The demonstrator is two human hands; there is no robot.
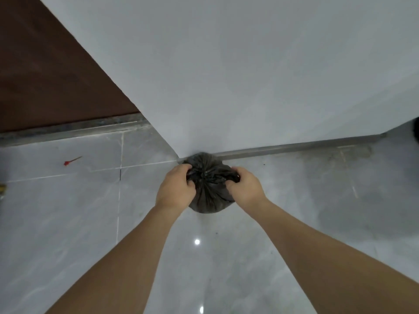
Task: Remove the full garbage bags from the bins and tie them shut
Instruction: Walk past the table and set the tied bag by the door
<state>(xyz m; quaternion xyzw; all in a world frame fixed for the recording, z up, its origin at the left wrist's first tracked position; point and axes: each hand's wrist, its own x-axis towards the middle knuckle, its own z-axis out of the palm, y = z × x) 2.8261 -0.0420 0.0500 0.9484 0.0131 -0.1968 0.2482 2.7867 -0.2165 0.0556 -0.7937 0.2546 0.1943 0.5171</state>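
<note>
A small, full black garbage bag stands on the glossy grey tiled floor against the outer corner of a white wall. Its top is gathered into a bunch of creases at the middle. My left hand grips the gathered plastic on the left side. On the right side my right hand holds another pinch of it. Both hands pull outward from the bunched middle. No bin is in view.
The white wall corner rises straight ahead with a metal skirting strip at its foot. A dark brown door is at the left. A small red stick lies on the floor tiles. A dark object shows at the right edge.
</note>
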